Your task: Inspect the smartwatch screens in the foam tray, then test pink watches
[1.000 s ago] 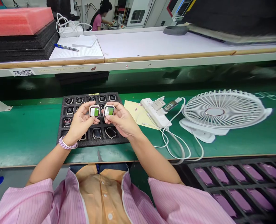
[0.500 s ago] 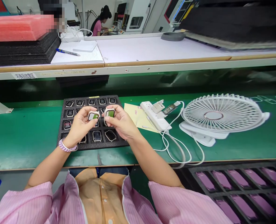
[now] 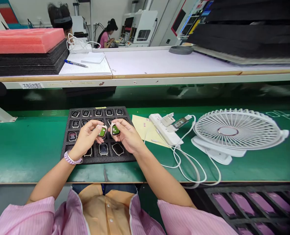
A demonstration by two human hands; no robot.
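My left hand (image 3: 88, 137) grips a smartwatch body (image 3: 102, 131) without a strap, its screen lit green and white, thumb along the screen's edge. A second smartwatch body (image 3: 115, 129), also lit green, is pinched in my right hand (image 3: 128, 135). Both are held side by side, slightly apart, above a black foam tray (image 3: 66, 154). In the tray's compartments lie several more watch bodies, some with lit text and some dark, such as a dark-screened watch (image 3: 103, 149) in the front row. My hands hide part of the middle rows.
Right of the tray are a yellow paper (image 3: 140, 125), a white power strip (image 3: 164, 130) with cables and a white fan (image 3: 238, 129). Purple pieces fill a tray (image 3: 208, 192) at lower right. A shelf (image 3: 140, 62) holds foam stacks and a notebook. Two people are beyond it.
The view has tilted upward, so the bench sits lower in the picture. Both watches have turned in my fingers, and their screens show a different green pattern. Both hands keep their hold.
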